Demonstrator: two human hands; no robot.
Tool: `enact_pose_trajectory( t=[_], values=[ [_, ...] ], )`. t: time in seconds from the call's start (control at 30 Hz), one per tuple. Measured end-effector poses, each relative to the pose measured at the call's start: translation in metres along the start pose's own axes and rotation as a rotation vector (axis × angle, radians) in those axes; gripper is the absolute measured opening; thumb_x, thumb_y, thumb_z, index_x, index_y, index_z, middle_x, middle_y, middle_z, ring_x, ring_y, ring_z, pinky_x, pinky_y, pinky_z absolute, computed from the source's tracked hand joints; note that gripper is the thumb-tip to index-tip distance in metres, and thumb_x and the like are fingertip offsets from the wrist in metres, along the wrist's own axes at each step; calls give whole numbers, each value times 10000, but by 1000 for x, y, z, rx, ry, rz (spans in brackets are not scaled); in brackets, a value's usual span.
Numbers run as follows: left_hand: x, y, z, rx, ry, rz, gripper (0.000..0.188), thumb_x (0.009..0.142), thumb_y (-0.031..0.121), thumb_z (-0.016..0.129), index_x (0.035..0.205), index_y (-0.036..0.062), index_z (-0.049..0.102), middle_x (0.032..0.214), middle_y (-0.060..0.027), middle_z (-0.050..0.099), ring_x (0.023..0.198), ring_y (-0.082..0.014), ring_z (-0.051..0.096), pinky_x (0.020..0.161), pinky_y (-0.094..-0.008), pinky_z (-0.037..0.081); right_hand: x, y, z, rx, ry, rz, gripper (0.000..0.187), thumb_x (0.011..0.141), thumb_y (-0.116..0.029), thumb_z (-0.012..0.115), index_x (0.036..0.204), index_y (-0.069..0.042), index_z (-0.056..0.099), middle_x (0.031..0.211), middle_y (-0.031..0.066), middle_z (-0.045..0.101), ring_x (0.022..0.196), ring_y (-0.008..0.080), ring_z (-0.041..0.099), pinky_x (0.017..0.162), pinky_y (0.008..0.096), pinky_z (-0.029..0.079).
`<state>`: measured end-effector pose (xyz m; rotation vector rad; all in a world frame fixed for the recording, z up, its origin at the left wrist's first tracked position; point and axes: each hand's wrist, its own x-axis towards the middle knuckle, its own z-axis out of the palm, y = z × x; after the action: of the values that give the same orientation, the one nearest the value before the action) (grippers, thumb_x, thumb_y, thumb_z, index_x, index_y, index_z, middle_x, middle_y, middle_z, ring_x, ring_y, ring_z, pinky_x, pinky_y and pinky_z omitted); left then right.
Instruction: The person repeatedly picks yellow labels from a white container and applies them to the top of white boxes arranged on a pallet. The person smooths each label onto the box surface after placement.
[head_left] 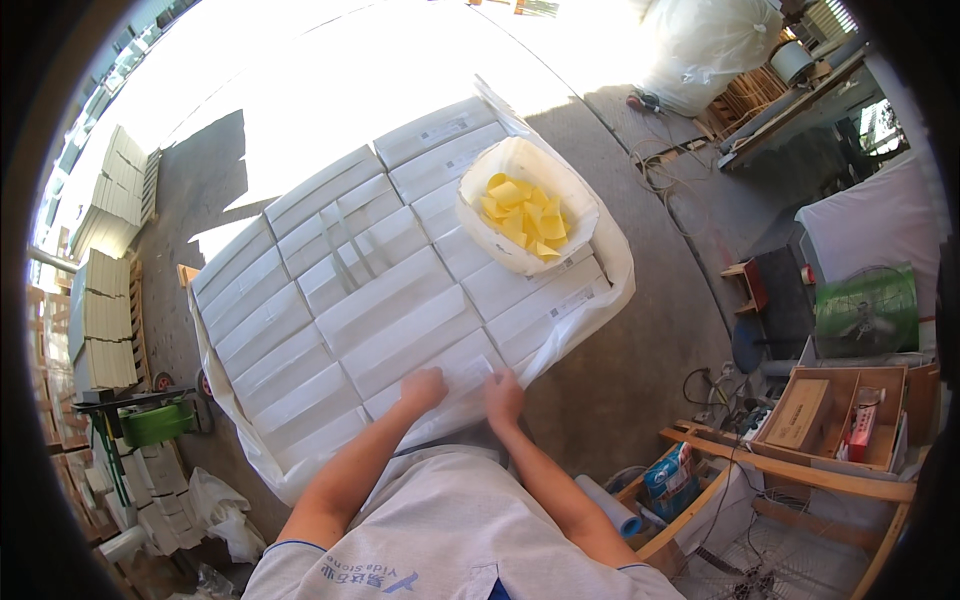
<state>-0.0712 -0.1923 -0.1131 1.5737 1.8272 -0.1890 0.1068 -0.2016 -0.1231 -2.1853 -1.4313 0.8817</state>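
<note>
A large stack of long white cartons [390, 290] stands right in front of me, with white plastic wrap [225, 400] loose around its sides. My left hand [425, 388] is closed in a fist over the near row of cartons; whatever it holds is hidden. Close to the stack's near edge, my right hand [503, 396] has its fingers pressed together beside a thin pale piece [484, 366], too faint to name. On the far right of the cartons sits a white tub [470, 215] holding curled yellow paper pieces [523, 212].
Stacked pale slabs or boxes [108, 290] line the left side near a green-and-black cart [150, 424]. To the right are a green roll [868, 310], a wooden compartment box [800, 457] and a wood-framed crate [790, 472]. A big white bag [705, 50] stands far right.
</note>
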Motion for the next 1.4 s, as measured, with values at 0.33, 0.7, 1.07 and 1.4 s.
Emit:
enact_pose_trajectory(
  t=[0.33, 0.7, 1.07, 1.4],
  values=[
    [-4, 2, 2, 3, 11, -6, 282, 829, 273, 558, 935, 42, 678, 932, -224, 697, 886, -390, 682, 779, -504, 537, 1, 10, 3, -115, -7, -37, 265, 902, -365, 595, 1036, -139, 627, 1072, 83, 638, 963, 332, 633, 780, 483, 511],
    [-7, 3, 4, -27, 18, -59, 279, 810, 269, 570, 935, 46, 682, 927, -219, 697, 888, -395, 677, 783, -505, 532, 6, 4, 2, -104, -12, -13, 267, 889, -319, 601, 981, -74, 654, 975, 146, 688, 909, 365, 650, 783, 458, 504],
    [-8, 2, 2, -71, 4, -79, 274, 805, 266, 566, 919, 50, 690, 927, -225, 695, 893, -395, 675, 790, -508, 531, 14, -4, -10, -58, -37, 89, 315, 835, -346, 665, 967, -61, 643, 911, 192, 689, 870, 383, 663, 757, 463, 516],
    [-14, -3, -5, -102, -26, -121, 281, 834, 288, 603, 991, 75, 698, 997, -168, 703, 952, -362, 669, 827, -482, 528, 28, -14, 22, 688, -775, 238, 288, 944, -249, 583, 1034, 14, 658, 930, 97, 710, 858, 165, 691, 741, 293, 557]
  ],
)
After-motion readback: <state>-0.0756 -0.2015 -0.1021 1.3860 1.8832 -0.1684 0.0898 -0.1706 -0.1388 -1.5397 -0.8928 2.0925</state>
